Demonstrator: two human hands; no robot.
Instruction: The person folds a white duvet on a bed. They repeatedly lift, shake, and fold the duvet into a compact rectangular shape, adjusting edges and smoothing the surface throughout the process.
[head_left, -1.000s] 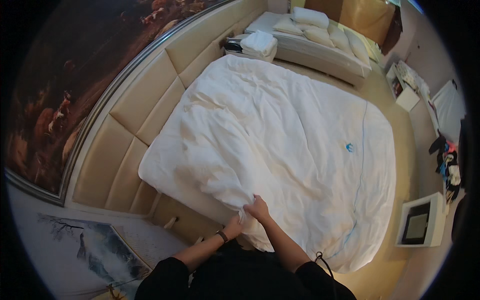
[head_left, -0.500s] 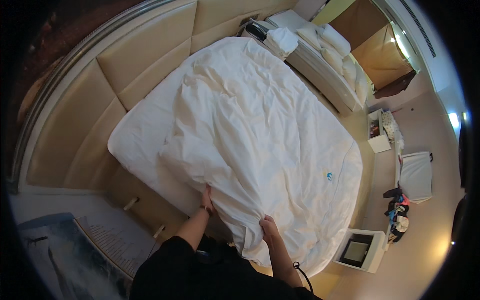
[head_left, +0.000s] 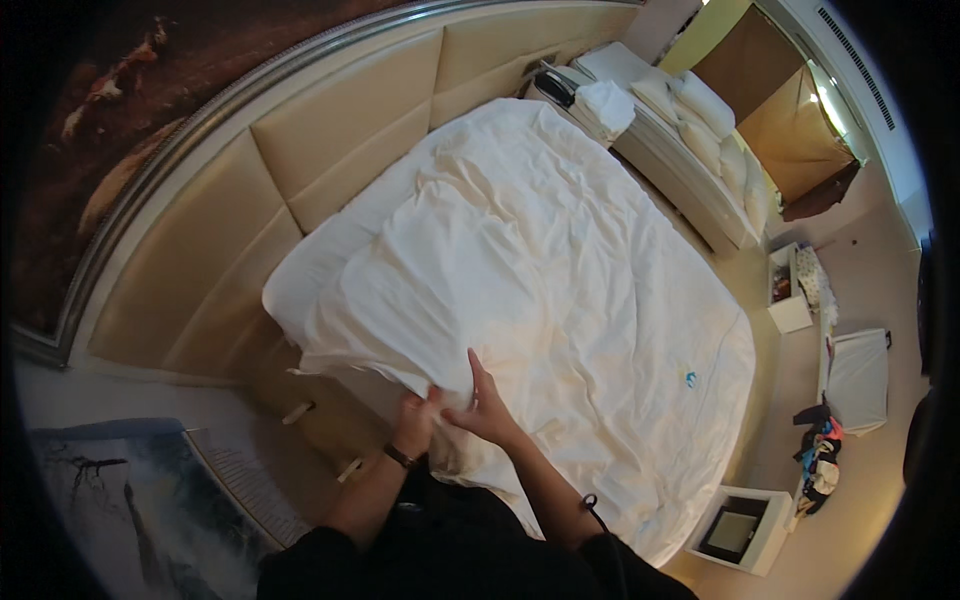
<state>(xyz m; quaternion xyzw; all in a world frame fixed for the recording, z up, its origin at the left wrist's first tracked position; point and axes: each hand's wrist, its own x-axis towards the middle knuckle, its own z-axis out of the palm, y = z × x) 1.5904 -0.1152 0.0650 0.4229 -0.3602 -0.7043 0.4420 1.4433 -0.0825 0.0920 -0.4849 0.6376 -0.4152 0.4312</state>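
A wide, wrinkled white duvet (head_left: pixel 560 270) covers most of the bed. At its near edge, my left hand (head_left: pixel 412 422) is closed on a fold of the duvet, its fingertips partly hidden by the cloth. Close beside it, my right hand (head_left: pixel 490 408) lies against the duvet with fingers stretched out and the thumb apart, pointing at the left hand. From the left hand, the duvet's edge runs off toward the headboard and hangs over the bed's side. A small blue mark (head_left: pixel 690 380) shows on the duvet at the right.
A padded beige headboard (head_left: pixel 350 120) stands at the far left. Beyond the bed, a nightstand holds a black telephone (head_left: pixel 556 88) and white cloth (head_left: pixel 606 106), beside a second bed with pillows (head_left: pixel 700 105). Clothes (head_left: pixel 820 460) and a white box-shaped unit (head_left: pixel 742 530) are at right.
My right hand has let go of its bunch of duvet and moved left beside my left hand. The near-left part of the duvet now spreads toward the headboard. The view has shifted.
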